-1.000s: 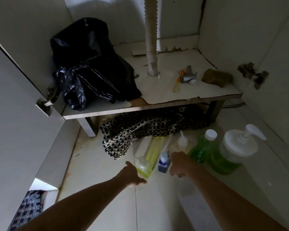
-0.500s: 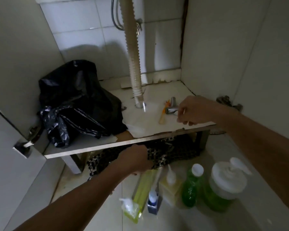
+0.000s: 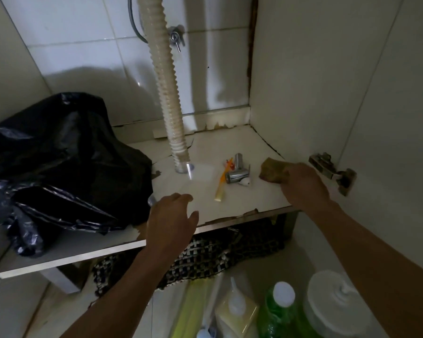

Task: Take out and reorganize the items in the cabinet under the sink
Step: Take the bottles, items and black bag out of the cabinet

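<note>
A person's right hand (image 3: pixel 303 185) closes on a brown sponge (image 3: pixel 270 171) at the right edge of the shelf (image 3: pixel 205 186) under the sink, apparently to lift it out; whether the fingers fully grip it is hard to tell in the dim light. The left hand (image 3: pixel 170 219) hovers with fingers spread and holding nothing over the shelf's front edge, likely heading for the next item. Between them lie a metal tap fitting (image 3: pixel 237 173) and an orange-handled tool (image 3: pixel 222 185), near the drain hose (image 3: pixel 167 93). A black bag (image 3: pixel 59 162) fills the left side. Bottles (image 3: pixel 279 311) stand on the floor below, seemingly already removed.
</note>
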Demonstrator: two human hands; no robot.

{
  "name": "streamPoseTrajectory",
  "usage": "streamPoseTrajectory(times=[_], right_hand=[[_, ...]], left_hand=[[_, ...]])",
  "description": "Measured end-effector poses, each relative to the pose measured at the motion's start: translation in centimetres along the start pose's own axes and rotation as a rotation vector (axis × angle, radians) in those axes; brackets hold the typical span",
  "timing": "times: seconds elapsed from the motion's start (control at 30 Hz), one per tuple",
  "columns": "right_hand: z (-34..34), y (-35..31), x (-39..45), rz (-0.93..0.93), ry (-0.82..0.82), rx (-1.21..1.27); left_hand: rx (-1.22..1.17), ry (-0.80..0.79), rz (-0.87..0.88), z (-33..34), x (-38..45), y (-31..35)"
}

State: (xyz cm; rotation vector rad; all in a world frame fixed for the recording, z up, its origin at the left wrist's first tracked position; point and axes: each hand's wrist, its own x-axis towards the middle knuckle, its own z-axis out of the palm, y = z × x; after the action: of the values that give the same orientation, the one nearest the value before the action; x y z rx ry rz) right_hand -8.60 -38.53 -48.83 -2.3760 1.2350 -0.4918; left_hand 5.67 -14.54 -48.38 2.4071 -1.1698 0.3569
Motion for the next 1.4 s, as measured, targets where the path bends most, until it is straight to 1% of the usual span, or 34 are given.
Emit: streamPoseTrajectory(times=[0.07, 0.13, 0.2, 0.33, 0.4, 0.47, 0.6, 0.67, 0.8, 0.9, 1.0, 1.07, 1.13, 1.2, 1.3, 1.4], right_hand=[[0.5, -0.1, 1.0, 0.036, 0.012, -0.019], [1.1, -0.1, 1.3, 0.118, -0.022, -0.065], [1.8, 0.1, 1.3, 0.152, -0.008, -0.103], [2.5, 0.6, 1.2, 0.136, 0.114, -0.024], [2.3, 0.3, 0.6, 0.156, 0.098, 0.021], [1.7, 0.0, -0.1, 0.173, 0.093, 0.038], [-0.5, -1.5, -1.6, 0.053, 0.166, 0.031], [-2.1, -2.7, -2.7, 0.021, 0.12, 0.08], [-6.0, -5.3, -5.6, 0.004, -0.044, 0.207], [-9.2, -6.7, -8.4, -0.019, -0.106, 0.179], [-12.3, -7.9, -11.9, -0.034, -0.224, 0.114], [-14.5, -8.7, -14.3, -0.035, -0.33, 0.064], [-16.0, -9.0, -16.2, -0.034, -0.446, -0.056], [-16.9, -9.1, -17.7, -0.02, -0.589, -0.149], [-16.1, -9.2, -19.6, -0.003, -0.81, -0.249], [-12.0, -8.3, -21.4, 0.022, -0.959, -0.471]], left_hand=[[0.004, -0.021, 0.001, 0.7, -0.1, -0.2], [0.036, -0.035, 0.04, 1.2, -0.3, -0.7], [0.07, -0.001, 0.074, 1.5, -0.4, -1.2], [0.021, -0.007, 0.087, 1.1, -0.6, -1.2], [-0.033, -0.014, 0.086, 0.6, -0.6, -1.3], [-0.084, 0.023, 0.097, 0.0, -0.8, -1.4], [-0.141, 0.076, 0.142, -1.6, -1.7, -1.6], [-0.182, 0.082, 0.191, -2.6, -2.7, -1.6], [-0.336, 0.014, 0.323, -5.8, -5.3, -1.8], [-0.46, -0.164, 0.428, -9.2, -6.7, -1.9], [-0.471, -0.393, 0.548, -12.4, -7.2, -1.1], [-0.461, -0.566, 0.558, -14.0, -7.2, 0.0], [-0.467, -0.789, 0.529, -14.9, -7.5, 1.3], [-0.461, -0.968, 0.532, -15.0, -8.4, 2.7], [-0.424, -1.129, 0.606, -13.5, -11.0, 4.7], [-0.3, -1.212, 0.692, -9.8, -14.6, 5.8]])
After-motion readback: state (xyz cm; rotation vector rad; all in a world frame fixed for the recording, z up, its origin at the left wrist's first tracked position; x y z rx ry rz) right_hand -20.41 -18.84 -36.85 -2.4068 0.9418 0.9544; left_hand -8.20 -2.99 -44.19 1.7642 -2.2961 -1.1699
